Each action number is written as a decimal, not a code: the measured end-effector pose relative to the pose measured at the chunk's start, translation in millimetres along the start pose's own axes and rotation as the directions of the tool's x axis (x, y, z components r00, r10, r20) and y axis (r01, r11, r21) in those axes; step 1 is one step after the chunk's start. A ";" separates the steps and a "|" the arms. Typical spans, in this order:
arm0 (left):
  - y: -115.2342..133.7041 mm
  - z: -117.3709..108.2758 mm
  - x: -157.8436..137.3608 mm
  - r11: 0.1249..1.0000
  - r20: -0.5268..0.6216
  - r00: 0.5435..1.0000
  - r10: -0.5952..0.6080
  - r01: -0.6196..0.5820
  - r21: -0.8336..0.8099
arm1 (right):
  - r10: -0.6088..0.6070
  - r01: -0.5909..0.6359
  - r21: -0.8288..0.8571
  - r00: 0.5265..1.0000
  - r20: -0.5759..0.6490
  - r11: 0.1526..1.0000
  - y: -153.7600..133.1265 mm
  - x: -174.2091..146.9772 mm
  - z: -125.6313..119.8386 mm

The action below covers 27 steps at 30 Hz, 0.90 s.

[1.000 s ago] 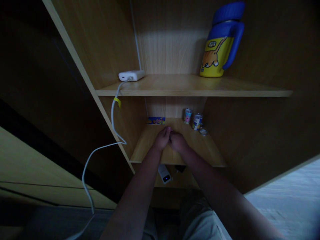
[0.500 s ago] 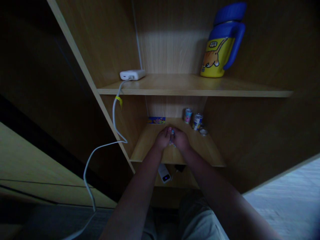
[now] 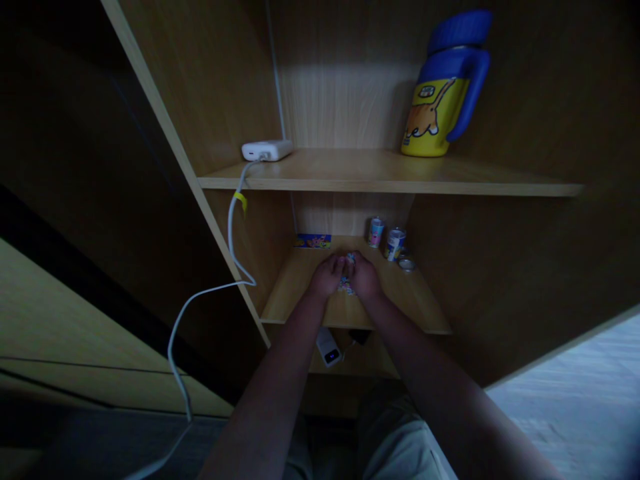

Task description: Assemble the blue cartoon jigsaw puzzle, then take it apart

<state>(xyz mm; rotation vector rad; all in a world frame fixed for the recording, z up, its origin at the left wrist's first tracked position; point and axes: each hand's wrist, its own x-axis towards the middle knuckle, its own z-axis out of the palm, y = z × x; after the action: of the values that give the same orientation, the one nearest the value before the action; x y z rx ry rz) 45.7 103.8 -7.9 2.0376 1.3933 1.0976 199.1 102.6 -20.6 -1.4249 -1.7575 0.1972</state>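
Observation:
My left hand [image 3: 327, 275] and my right hand [image 3: 364, 275] are close together above the lower shelf board [image 3: 300, 300], with fingers curled in. A small cluster of colourful pieces [image 3: 351, 257] shows at the fingertips of my right hand, which is closed on it. My left fingers are pinched beside it; whatever they hold is too small to make out. Below and between the wrists lies a small pile of multicoloured bits [image 3: 346, 287], perhaps jigsaw pieces, partly covered by my hands.
Behind my hands stand a pink-and-blue tin [image 3: 376, 232] and a second tin [image 3: 395, 244], with a round metal lid [image 3: 407, 265] nearby. A printed strip [image 3: 313, 241] is at the back left. Above are a white power bank [image 3: 267, 150] with a dangling cable [image 3: 231, 227] and a blue-yellow mug [image 3: 433, 107].
My right hand has turned slightly, and the colourful pieces at its fingertips show more. More of the pile beneath is visible between my wrists.

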 end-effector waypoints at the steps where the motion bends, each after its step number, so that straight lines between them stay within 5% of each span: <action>1: 0.3 0.0 -0.1 1.000 0.002 1.000 -0.002 0.002 -0.001 | 0.003 -0.003 0.018 1.000 -0.008 1.000 -0.1 -0.2 -0.2; 27: -3.4 1.6 0.8 1.000 0.014 1.000 0.015 -0.016 0.013 | 0.046 -0.031 0.195 0.996 -0.073 0.980 4.5 2.9 -1.0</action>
<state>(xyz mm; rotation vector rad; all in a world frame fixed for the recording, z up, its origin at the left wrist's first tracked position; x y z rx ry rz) 45.1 106.0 -10.9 2.0644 1.3831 1.0812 203.2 106.3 -21.2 -1.3094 -1.6026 0.3209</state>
